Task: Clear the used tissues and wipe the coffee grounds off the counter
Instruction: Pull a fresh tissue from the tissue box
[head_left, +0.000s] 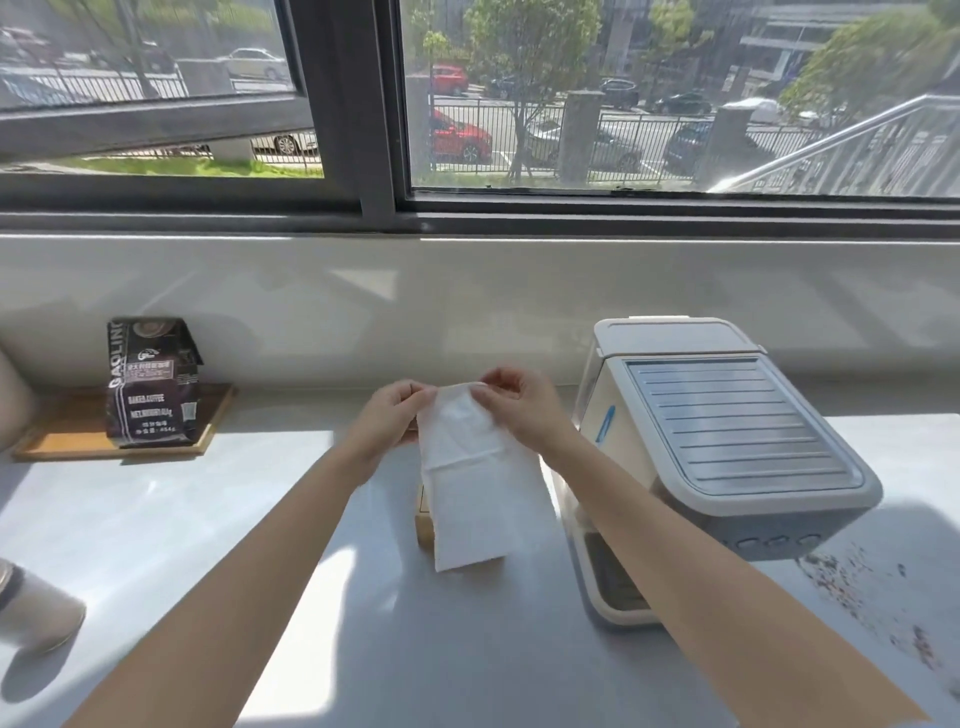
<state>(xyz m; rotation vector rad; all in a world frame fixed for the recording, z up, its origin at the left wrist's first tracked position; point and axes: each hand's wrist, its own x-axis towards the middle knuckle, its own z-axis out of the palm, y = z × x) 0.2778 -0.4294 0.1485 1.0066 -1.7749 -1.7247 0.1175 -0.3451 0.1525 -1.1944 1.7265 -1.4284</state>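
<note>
A clean white tissue (478, 488) hangs flat above the middle of the pale counter (208, 545). My left hand (387, 423) pinches its top left corner and my right hand (519, 408) pinches its top right corner. Behind the tissue's lower part a wooden tissue box (425, 512) shows only its left edge. Dark coffee grounds (852, 582) lie scattered on the counter at the right, in front of the coffee machine. No crumpled tissues are in view.
A white coffee machine (727, 447) with a ribbed grey top stands right of my hands, its drip tray (615, 587) toward me. At the back left a dark coffee bag (150, 384) stands on a wooden tray (67, 436). A pale cylinder (36, 613) lies at the left edge.
</note>
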